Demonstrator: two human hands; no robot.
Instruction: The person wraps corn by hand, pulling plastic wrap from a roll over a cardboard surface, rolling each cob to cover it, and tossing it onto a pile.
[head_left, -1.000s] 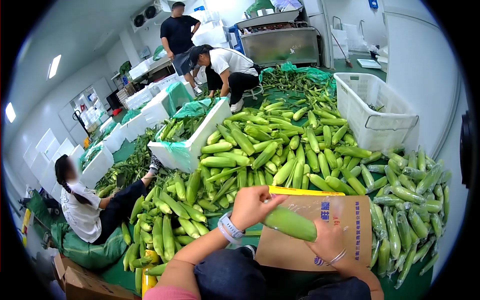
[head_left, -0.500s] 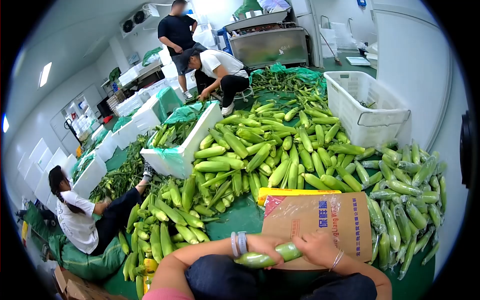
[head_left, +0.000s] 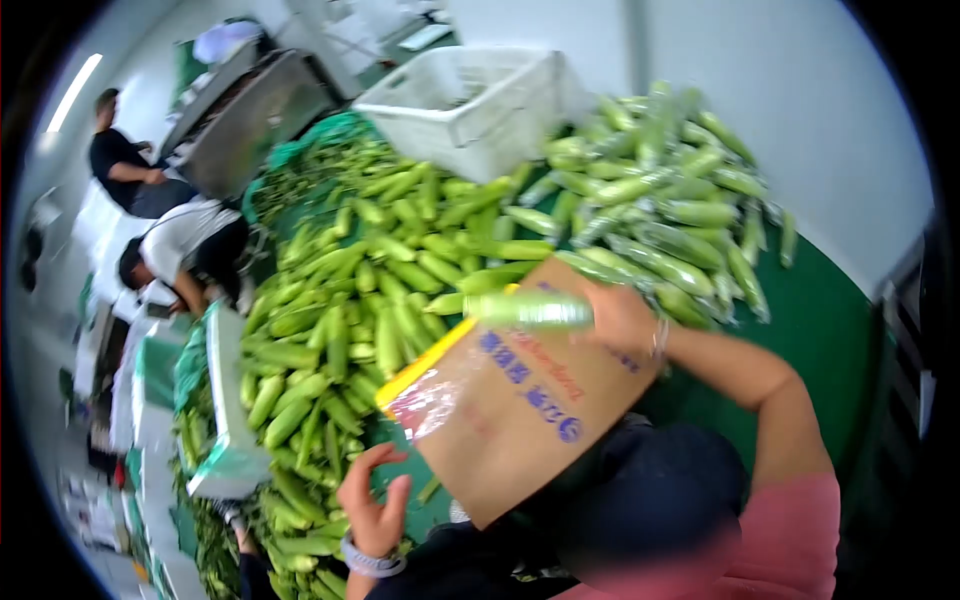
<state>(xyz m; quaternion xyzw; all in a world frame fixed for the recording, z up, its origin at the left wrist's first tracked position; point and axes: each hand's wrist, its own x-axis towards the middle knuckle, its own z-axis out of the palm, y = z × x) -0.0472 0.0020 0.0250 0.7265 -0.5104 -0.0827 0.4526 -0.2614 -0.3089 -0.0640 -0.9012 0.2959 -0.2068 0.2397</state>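
Note:
A film-wrapped ear of corn [head_left: 530, 310] in its green husk is gripped at one end by my right hand [head_left: 620, 320]. It is held out over a brown cardboard box [head_left: 520, 420] printed with blue and red lettering, a sheet of clear film shining along the box's left part. My left hand [head_left: 375, 505] is off the corn, thumb and fingers apart, left of the box and near the loose corn. Beyond the box spreads a heap of unwrapped green corn [head_left: 390, 275]. Right of that lies a pile of wrapped corn [head_left: 670, 215].
A white plastic crate [head_left: 465, 115] stands behind the heaps, close to the wall. On the left are a white foam box [head_left: 225, 400] with green plastic and a crouching person [head_left: 190, 240]. Another person [head_left: 125, 165] is farther back. Green floor [head_left: 820, 310] shows at the right.
My right hand has carried the wrapped corn up and forward, toward the wrapped pile. My left hand has let go and moved left, opening. The view has swung to the right and tilted.

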